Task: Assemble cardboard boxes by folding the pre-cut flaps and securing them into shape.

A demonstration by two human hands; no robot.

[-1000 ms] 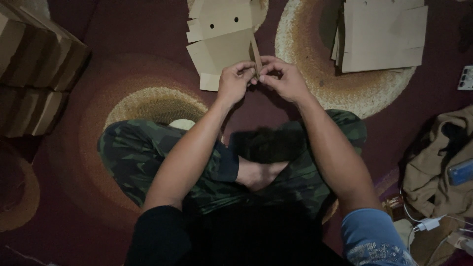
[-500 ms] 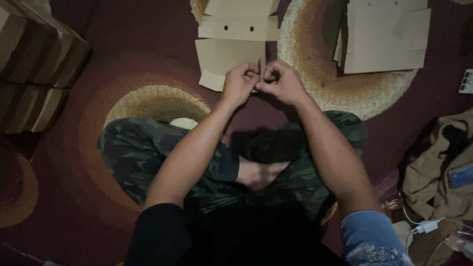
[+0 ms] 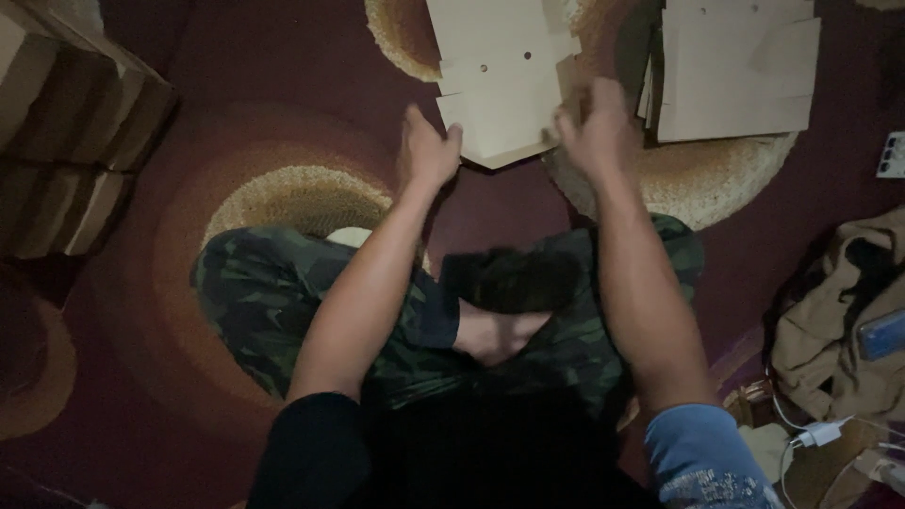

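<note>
A patterned rug (image 3: 236, 141) covers the floor, with stacked boxes (image 3: 66, 141) at its left edge. A pile of cardboard sheets (image 3: 735, 75) lies at upper right. Just left of it lies a flat punched carton (image 3: 500, 85), in front of the person's crossed legs. The left hand (image 3: 426, 151) touches its near-left edge, fingers loosely spread. The right hand (image 3: 594, 127), blurred, is at its right edge; its fingers' grip cannot be told.

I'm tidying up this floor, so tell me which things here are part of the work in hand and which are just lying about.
In use:
- cardboard sheet, flat, with punched holes
- left hand at its near-left edge
- right hand at its right edge, blurred
- cardboard stack beside it

Lying about:
- boxes at left
- bag
- phone on the bag
- charger
- rug
</note>
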